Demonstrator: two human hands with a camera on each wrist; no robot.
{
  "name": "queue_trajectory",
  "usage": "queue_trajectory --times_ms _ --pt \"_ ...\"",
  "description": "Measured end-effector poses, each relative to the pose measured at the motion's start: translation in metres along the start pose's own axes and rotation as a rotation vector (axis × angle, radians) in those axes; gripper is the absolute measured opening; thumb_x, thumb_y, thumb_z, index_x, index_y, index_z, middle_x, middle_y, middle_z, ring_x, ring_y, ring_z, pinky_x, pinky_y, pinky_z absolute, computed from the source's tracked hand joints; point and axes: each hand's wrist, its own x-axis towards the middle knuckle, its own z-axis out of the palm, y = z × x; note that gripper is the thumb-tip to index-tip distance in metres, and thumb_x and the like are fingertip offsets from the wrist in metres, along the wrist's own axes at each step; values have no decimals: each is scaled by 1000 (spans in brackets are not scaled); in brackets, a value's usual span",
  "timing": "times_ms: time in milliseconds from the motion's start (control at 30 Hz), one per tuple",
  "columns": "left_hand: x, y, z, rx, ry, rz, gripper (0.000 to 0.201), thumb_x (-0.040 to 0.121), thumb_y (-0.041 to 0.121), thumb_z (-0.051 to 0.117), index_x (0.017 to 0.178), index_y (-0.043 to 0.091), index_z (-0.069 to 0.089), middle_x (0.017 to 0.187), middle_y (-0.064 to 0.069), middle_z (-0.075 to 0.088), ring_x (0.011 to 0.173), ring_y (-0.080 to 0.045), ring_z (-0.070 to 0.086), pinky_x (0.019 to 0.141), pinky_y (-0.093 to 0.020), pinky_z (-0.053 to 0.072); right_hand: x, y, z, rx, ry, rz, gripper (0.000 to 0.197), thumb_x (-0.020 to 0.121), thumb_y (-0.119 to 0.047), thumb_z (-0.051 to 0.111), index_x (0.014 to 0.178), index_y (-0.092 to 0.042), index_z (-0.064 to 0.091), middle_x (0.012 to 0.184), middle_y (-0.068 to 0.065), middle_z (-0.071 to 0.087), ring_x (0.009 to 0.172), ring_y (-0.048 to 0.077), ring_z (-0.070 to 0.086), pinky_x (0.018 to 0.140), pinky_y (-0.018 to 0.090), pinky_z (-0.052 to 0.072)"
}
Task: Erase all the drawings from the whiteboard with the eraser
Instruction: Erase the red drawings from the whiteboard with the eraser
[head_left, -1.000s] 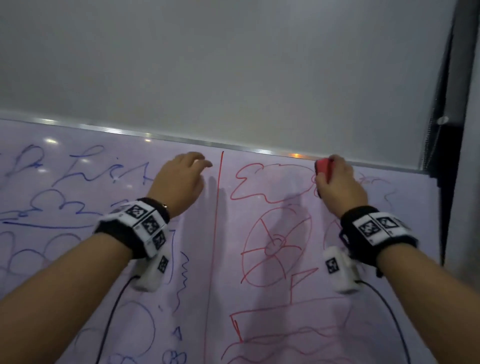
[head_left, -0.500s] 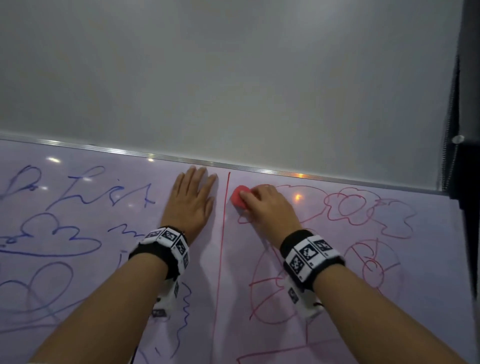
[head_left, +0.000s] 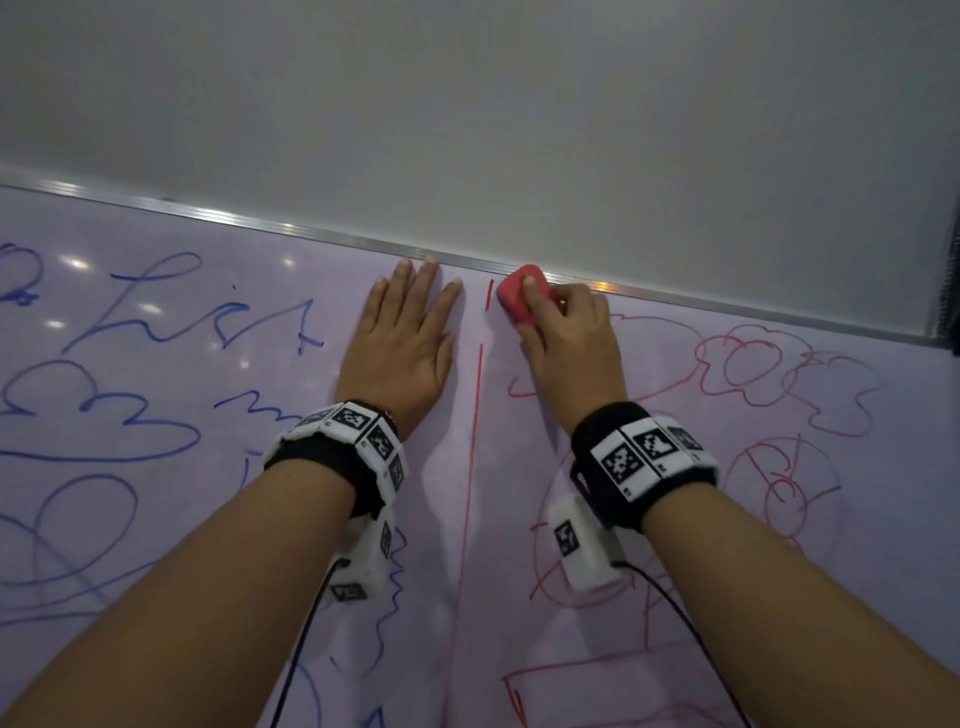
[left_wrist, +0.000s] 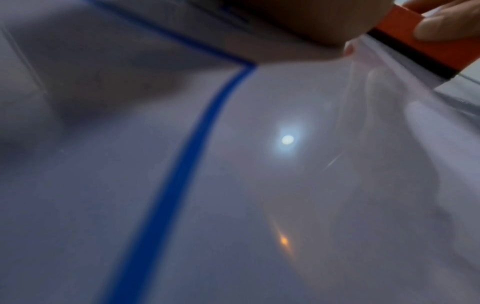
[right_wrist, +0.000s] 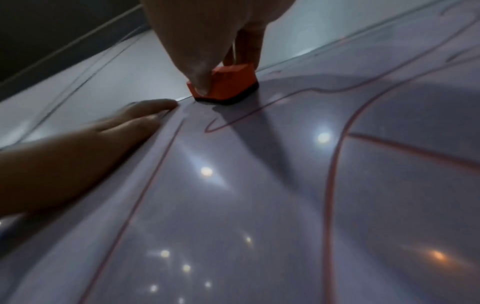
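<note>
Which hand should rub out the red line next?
The right hand: its fingers already grip the eraser beside the red line. The left hand lies flat on the whiteboard, holding nothing.

Blurred blue line (left_wrist: 182, 164) across glossy whiteboard (left_wrist: 337, 185); orange eraser (left_wrist: 415, 39) top right

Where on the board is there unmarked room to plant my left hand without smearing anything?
The left hand lies flat on the barest patch: the strip between the blue scribbles and the red vertical line. The wiped corner by the eraser, held by the right hand, is also bare. Elsewhere it is crowded: red clouds right, blue drawings left.
</note>
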Motion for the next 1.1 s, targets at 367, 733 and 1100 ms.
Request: queue_trajectory --times_ms 367,733,1100 --pt "0 1 -3 -3 -43 -18 55 94 31 22 145 10 28 152 -15 25 140 -31 21 114 -31 -6 -6 -32 1 48 -91 88 49 77 -10 74 123 0 57 89 25 56 80 39 53 60 39 49" --pt "0 3 -6 -8 -60 -18 56 94 30 22 145 9 29 152 -16 25 140 -31 22 114 -31 -6 -4 -24 -10 19 -190 105 51 85 -17 67 131 -5 51 98 23 54 90 38 50 68 42 49" --pt "0 2 -5 21 -69 -21 57 93 29 25 143 0 30 150 -17 29 138 -33 26 114 -33 -1 6 -19 -8 1 -189 279 51 96 -28 50 143 -16 36 114 15 47 106 28 41 85 36 43"
